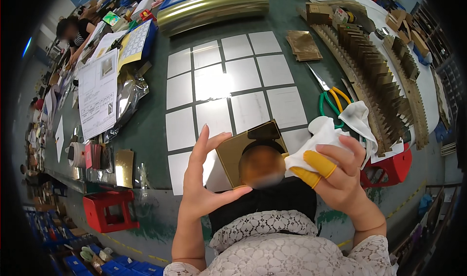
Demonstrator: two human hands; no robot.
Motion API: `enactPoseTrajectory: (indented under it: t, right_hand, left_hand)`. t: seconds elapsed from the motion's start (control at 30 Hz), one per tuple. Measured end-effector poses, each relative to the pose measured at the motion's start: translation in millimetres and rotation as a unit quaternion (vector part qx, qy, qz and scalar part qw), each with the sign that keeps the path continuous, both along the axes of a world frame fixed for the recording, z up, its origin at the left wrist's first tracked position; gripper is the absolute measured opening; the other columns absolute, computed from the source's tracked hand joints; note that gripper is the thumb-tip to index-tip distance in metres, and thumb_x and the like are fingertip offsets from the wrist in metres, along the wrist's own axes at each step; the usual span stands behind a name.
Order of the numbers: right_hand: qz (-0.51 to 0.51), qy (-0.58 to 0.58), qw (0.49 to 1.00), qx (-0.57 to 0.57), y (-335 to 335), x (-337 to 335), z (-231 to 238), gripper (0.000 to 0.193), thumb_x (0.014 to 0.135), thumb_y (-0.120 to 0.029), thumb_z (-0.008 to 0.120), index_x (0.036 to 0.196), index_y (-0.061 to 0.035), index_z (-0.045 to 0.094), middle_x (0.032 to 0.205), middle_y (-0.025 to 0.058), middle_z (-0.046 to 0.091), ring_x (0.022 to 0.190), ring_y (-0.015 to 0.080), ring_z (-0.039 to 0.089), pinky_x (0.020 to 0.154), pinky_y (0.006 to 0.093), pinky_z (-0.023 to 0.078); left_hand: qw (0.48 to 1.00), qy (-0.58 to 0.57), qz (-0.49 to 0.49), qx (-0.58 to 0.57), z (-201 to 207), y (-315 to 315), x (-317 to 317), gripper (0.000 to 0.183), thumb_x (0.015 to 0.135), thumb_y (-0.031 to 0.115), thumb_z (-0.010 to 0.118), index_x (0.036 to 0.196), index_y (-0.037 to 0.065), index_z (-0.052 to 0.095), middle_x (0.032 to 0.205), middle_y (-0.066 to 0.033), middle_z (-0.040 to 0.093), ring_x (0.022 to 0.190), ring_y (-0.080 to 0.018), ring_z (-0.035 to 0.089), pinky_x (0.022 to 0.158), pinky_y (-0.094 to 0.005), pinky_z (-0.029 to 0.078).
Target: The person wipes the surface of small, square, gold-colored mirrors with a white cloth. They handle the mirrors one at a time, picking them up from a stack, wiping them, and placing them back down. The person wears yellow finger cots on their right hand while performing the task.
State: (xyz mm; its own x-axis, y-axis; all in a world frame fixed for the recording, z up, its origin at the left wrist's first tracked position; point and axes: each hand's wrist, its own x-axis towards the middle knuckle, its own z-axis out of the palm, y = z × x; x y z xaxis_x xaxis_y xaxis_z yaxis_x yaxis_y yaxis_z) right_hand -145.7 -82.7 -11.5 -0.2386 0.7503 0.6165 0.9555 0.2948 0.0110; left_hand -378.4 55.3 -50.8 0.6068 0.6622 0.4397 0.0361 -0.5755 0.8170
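My left hand grips a square gold mirror-like panel by its left side, with the thumb on the lower edge and the fingers at the upper left. The panel is tilted and held up above the table's near edge; dark and orange reflections show in its face. In my right hand is a bunched white cloth, with its lower end at the panel's right edge. Yellow finger covers sit on two fingers of that hand. Beyond the panel, white square sheets lie in a grid on the table.
Scissors with green and yellow handles lie at right, beside another white cloth. Slotted racks hold standing gold panels. A gold stack and a gold roll lie farther back. Papers lie left; a red stool stands below.
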Motion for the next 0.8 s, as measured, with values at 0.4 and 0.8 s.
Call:
enactPoseTrajectory:
  t: [0.4,0.8]
  right_hand:
    - [0.025,0.011,1.000,-0.009,11,-3,-8,0.010,0.062,-0.013,0.073,0.071,-0.0146,0.069,0.088,-0.0038,0.058,0.111,0.0198,0.055,0.101,0.0507,0.038]
    - [0.051,-0.029,0.998,-0.029,5,-3,-11,0.023,0.060,-0.015,0.075,0.083,-0.0158,0.073,0.106,-0.0008,0.059,0.114,0.0218,0.050,0.100,0.0485,0.037]
  left_hand:
    - [1.000,-0.009,-0.005,-0.019,1,-1,2,0.117,0.056,0.017,0.092,0.149,-0.001,0.023,0.123,-0.0171,0.060,0.118,-0.0272,0.057,0.106,-0.0421,0.036]
    - [1.000,-0.011,-0.007,-0.010,0,-1,3,0.116,0.056,0.018,0.092,0.148,-0.001,0.024,0.123,-0.0173,0.061,0.118,-0.0272,0.057,0.107,-0.0415,0.036]
